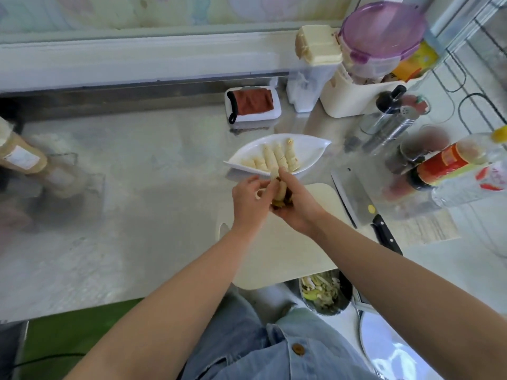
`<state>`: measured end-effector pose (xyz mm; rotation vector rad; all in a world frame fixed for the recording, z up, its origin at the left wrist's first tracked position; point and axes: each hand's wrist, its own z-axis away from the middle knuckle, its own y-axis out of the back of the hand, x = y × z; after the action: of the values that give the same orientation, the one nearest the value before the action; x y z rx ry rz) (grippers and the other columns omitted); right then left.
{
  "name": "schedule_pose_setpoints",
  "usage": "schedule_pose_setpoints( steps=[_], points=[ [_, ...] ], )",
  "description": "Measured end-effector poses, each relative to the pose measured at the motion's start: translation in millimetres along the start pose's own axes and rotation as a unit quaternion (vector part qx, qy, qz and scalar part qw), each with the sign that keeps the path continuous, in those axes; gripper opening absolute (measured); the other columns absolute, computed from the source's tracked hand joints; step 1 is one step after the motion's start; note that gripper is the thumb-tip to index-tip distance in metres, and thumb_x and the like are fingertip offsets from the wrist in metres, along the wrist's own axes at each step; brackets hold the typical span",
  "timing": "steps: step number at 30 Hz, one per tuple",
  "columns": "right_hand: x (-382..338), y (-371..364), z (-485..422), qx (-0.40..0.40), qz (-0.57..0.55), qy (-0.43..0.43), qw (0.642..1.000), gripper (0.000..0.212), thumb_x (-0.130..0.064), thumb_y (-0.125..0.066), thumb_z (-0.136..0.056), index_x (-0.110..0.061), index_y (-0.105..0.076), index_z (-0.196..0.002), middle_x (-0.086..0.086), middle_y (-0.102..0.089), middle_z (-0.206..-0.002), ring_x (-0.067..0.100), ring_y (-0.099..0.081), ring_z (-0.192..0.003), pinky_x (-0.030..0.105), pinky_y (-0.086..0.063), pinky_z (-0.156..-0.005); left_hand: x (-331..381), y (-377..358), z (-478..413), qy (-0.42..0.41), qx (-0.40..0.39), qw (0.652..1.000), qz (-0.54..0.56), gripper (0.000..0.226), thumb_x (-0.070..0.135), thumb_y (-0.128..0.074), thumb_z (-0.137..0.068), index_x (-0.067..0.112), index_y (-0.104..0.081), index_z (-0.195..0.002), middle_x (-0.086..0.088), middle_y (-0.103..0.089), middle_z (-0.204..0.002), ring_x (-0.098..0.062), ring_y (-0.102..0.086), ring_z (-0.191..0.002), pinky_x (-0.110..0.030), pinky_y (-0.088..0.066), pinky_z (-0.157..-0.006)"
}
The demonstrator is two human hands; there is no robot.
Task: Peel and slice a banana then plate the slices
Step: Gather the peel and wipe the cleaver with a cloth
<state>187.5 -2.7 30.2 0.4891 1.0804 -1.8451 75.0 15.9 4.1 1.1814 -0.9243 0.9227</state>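
Surface: steel countertop point(153, 165)
Centre: white plate point(310, 144), cutting board point(282, 256)
Right, beside board: cleaver point(354, 196), sauce bottle point(444, 165)
Rear: cloth tray point(258, 117)

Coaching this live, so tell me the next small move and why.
Probably strip the rest of the peel with the left hand: the right hand grips a banana whose base is in peel, and the knife lies unused at the board's edge.
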Motion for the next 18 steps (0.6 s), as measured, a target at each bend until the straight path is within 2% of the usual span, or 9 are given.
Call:
schedule_pose_setpoints(
  steps=[1,3,5,7,9,11,14,16,18],
  points=[
    [-1.6,10.2,5.9,0.011,0.015,0.018,1.000,0.030,-0.035,-0.044,-0.098,-0.011,-0.059,-0.086,0.003,-0.060,-0.075,0.018,-0.053,-0.072,0.027,-0.043,-0.069,3.7,-9.9,3.9,-0.016,-0.001,1.000,-0.006,0.037,0.043,-0.049,-0.086,0.016,-0.074,-0.085,-0.005,-0.069,-0.096,-0.021,-0.060,-0.097,-0.047,-0.049,-0.085],
    [-6.2,33.4,19.6,0.040,0.017,0.027,0.999,0.016,-0.029,-0.048,-0.097,-0.013,-0.050,-0.098,0.003,-0.061,-0.073,0.017,-0.053,-0.066,0.025,-0.039,-0.059,12.3,-29.5,13.7,-0.018,0.001,1.000,-0.006,0.036,0.033,-0.041,-0.086,0.014,-0.071,-0.082,-0.006,-0.067,-0.093,-0.022,-0.054,-0.096,-0.044,-0.046,-0.087],
    [-10.7,59.2,34.8,0.082,0.013,0.025,0.996,0.008,-0.022,-0.051,-0.095,-0.017,-0.051,-0.100,0.005,-0.062,-0.079,0.018,-0.056,-0.065,0.023,-0.036,-0.050,22.1,-47.8,26.7,0.000,-0.017,1.000,0.003,0.030,0.030,-0.042,-0.086,0.012,-0.063,-0.075,-0.002,-0.061,-0.086,-0.025,-0.052,-0.093,-0.036,-0.043,-0.078],
    [-15.6,83.6,53.0,0.126,0.012,0.025,0.992,0.012,-0.019,-0.051,-0.094,-0.019,-0.053,-0.106,0.007,-0.059,-0.084,0.018,-0.056,-0.063,0.022,-0.034,-0.045,25.4,-67.9,39.8,0.038,-0.061,0.997,-0.011,0.024,0.031,-0.045,-0.089,0.015,-0.051,-0.073,-0.002,-0.052,-0.084,-0.030,-0.053,-0.090,-0.030,-0.036,-0.068],
    [-19.3,107.5,74.7,0.144,0.021,0.035,0.989,0.017,-0.017,-0.049,-0.093,-0.017,-0.051,-0.111,0.009,-0.059,-0.086,0.017,-0.054,-0.061,0.021,-0.032,-0.043,21.6,-88.7,53.6,0.042,-0.107,0.987,-0.109,0.012,0.026,-0.048,-0.092,0.018,-0.055,-0.087,-0.005,-0.054,-0.096,-0.026,-0.054,-0.092,-0.029,-0.036,-0.070],
    [-21.4,133.8,97.8,0.149,0.045,0.031,0.987,0.018,-0.017,-0.046,-0.094,-0.011,-0.050,-0.111,0.011,-0.062,-0.090,0.016,-0.055,-0.060,0.022,-0.030,-0.044,14.8,-109.9,68.1,0.021,-0.156,0.958,-0.242,0.021,0.023,-0.048,-0.093,0.013,-0.056,-0.110,-0.011,-0.053,-0.113,-0.026,-0.050,-0.104,-0.030,-0.038,-0.081],
    [-20.6,178.7,137.0,0.097,0.066,-0.044,0.992,0.025,-0.022,-0.044,-0.095,-0.007,-0.051,-0.114,0.013,-0.067,-0.099,0.016,-0.060,-0.066,0.020,-0.033,-0.045,9.7,-140.0,89.5,-0.019,-0.206,0.897,-0.391,0.038,0.030,-0.050,-0.091,0.014,-0.051,-0.125,-0.012,-0.047,-0.127,-0.031,-0.040,-0.119,-0.038,-0.038,-0.093],
    [-15.8,207.5,162.4,0.045,0.082,-0.120,0.988,0.032,-0.024,-0.045,-0.094,-0.006,-0.051,-0.120,0.014,-0.067,-0.103,0.018,-0.062,-0.072,0.017,-0.037,-0.045,9.2,-156.0,103.0,-0.022,-0.214,0.877,-0.429,0.041,0.033,-0.052,-0.090,0.014,-0.049,-0.126,-0.013,-0.043,-0.130,-0.033,-0.036,-0.122,-0.039,-0.039,-0.093],
    [-3.6,236.3,181.1,0.026,0.124,-0.192,0.973,0.036,-0.028,-0.049,-0.094,-0.005,-0.053,-0.121,0.016,-0.066,-0.105,0.021,-0.064,-0.078,0.017,-0.042,-0.049,9.9,-167.5,114.5,-0.030,-0.194,0.869,-0.455,0.039,0.034,-0.055,-0.089,0.013,-0.051,-0.122,-0.014,-0.042,-0.128,-0.033,-0.036,-0.121,-0.040,-0.041,-0.090]
  ],
)
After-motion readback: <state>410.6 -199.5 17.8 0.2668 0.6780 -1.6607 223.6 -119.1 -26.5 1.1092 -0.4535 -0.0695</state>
